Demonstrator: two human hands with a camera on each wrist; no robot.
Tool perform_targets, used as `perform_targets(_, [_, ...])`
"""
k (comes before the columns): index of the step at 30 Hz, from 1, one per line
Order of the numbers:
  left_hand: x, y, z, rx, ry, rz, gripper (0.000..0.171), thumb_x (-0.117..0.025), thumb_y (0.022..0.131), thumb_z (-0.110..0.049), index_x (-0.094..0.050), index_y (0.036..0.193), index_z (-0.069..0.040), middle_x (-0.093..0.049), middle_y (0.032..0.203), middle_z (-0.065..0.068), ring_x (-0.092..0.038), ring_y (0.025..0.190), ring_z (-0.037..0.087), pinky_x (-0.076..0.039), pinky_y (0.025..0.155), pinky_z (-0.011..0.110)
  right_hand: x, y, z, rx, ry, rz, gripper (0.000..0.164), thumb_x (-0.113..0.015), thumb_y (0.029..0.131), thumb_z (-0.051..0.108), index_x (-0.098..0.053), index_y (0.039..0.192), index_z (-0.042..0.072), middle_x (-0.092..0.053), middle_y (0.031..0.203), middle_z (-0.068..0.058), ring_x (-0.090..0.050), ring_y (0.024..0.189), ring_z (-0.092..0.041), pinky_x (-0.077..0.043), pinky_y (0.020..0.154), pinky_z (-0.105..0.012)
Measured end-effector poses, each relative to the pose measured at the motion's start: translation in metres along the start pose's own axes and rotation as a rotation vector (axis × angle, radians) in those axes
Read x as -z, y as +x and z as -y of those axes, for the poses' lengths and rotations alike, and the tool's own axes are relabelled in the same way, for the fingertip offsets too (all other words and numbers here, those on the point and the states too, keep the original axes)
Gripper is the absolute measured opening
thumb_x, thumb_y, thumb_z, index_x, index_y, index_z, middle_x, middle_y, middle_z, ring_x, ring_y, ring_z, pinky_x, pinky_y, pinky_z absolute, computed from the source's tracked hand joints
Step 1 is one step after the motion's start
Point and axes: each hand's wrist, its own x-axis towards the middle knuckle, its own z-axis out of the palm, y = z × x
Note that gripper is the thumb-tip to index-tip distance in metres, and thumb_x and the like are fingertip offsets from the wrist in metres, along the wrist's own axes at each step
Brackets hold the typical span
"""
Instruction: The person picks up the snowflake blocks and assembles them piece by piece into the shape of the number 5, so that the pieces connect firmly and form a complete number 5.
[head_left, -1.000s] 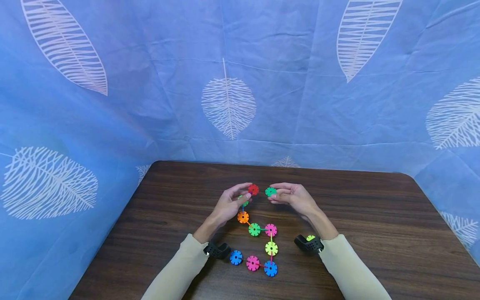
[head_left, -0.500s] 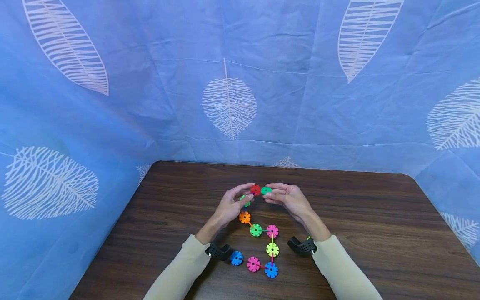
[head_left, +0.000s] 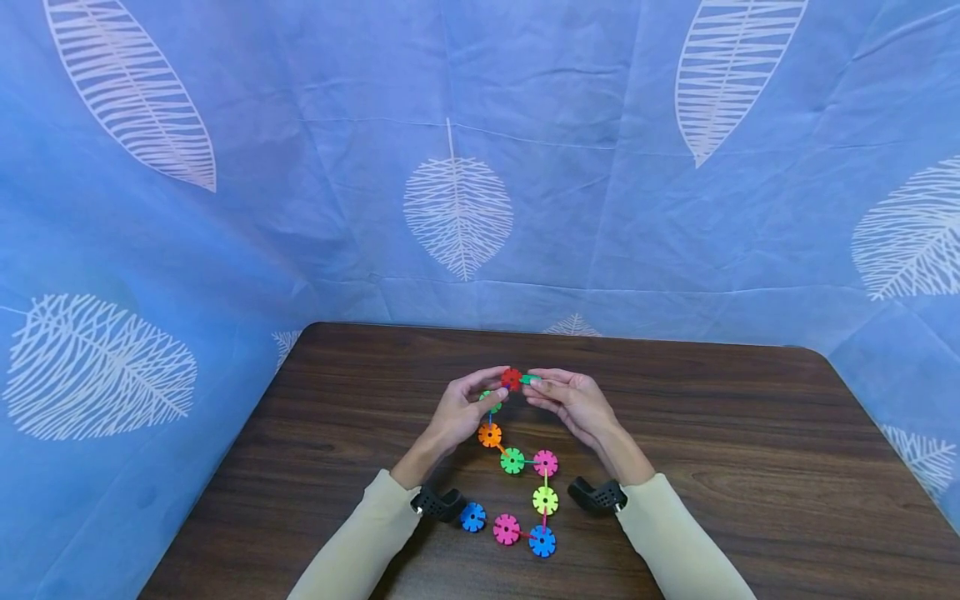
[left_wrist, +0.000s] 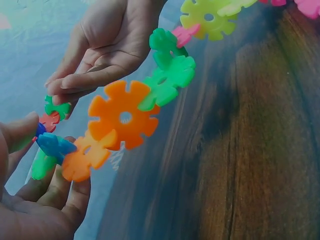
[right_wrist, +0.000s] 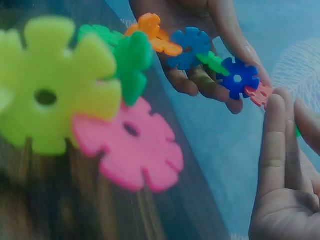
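Note:
A chain of notched plastic snowflake discs (head_left: 512, 461) runs from the table up to my left hand (head_left: 459, 410). That hand holds the chain's far end between thumb and fingers, by a dark blue disc (right_wrist: 238, 79) and a red disc (head_left: 512, 379). My right hand (head_left: 583, 406) pinches a green disc (head_left: 529, 380), turned edge-on against the red one. In the left wrist view the green disc (left_wrist: 57, 108) touches the red disc (left_wrist: 50, 121); how deep their slots engage cannot be told. Orange discs (left_wrist: 124, 116) hang just below my left fingers.
Nearer the person, the chain goes on through a yellow disc (head_left: 545, 500) and a blue disc (head_left: 542, 542) to a pink disc (head_left: 506, 529). Another blue disc (head_left: 473, 517) lies beside the left wrist strap (head_left: 438, 504). A leaf-patterned blue cloth (head_left: 570, 208) hangs behind the wooden table (head_left: 750, 450).
My right hand has moved left, bringing the green disc from apart to the red one and turning it edge-on. The left hand and chain have shifted slightly right.

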Motion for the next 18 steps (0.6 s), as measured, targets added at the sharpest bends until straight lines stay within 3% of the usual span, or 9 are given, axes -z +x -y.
perform_targets(5, [0.0,-0.001,-0.005,-0.004,0.013,-0.005,0.04,-0.062,0.098,-0.011,-0.058,0.138,-0.009,-0.066,0.123,0.016,-0.063,0.11,0.031,-0.053,0.086,0.036,-0.002,0.0,-0.001,0.001,0.065,-0.001,0.033,-0.058,0.099,0.004,-0.055,0.129,-0.011,-0.076,0.097,-0.006,-0.073,0.089,-0.014,-0.057,0.084,-0.027])
perform_targets(9, [0.001,-0.007,-0.021,-0.022,0.03,0.0,0.039,-0.062,0.098,-0.009,-0.058,0.137,-0.005,-0.067,0.122,0.018,-0.064,0.108,0.032,-0.054,0.084,0.041,-0.004,0.0,-0.001,-0.007,0.082,-0.01,0.018,-0.059,0.099,0.006,-0.065,0.116,0.001,-0.075,0.099,-0.007,-0.072,0.094,-0.015,-0.056,0.085,-0.027])
perform_targets(12, [0.002,-0.012,-0.032,-0.045,0.03,0.002,0.039,-0.062,0.097,-0.009,-0.058,0.136,-0.003,-0.067,0.121,0.018,-0.064,0.107,0.033,-0.054,0.08,0.04,-0.005,-0.001,0.0,-0.017,0.081,-0.014,0.025,-0.059,0.099,0.007,-0.06,0.122,-0.003,-0.075,0.101,-0.007,-0.072,0.096,-0.015,-0.056,0.086,-0.026])
perform_targets(18, [0.002,-0.013,-0.032,-0.045,0.006,0.01,0.039,-0.062,0.097,-0.008,-0.059,0.136,-0.004,-0.066,0.124,0.018,-0.063,0.112,0.036,-0.054,0.08,0.025,-0.004,-0.001,0.002,-0.031,0.092,-0.009,0.039,-0.058,0.099,0.006,-0.048,0.132,-0.012,-0.075,0.101,-0.007,-0.072,0.097,-0.017,-0.056,0.086,-0.027])
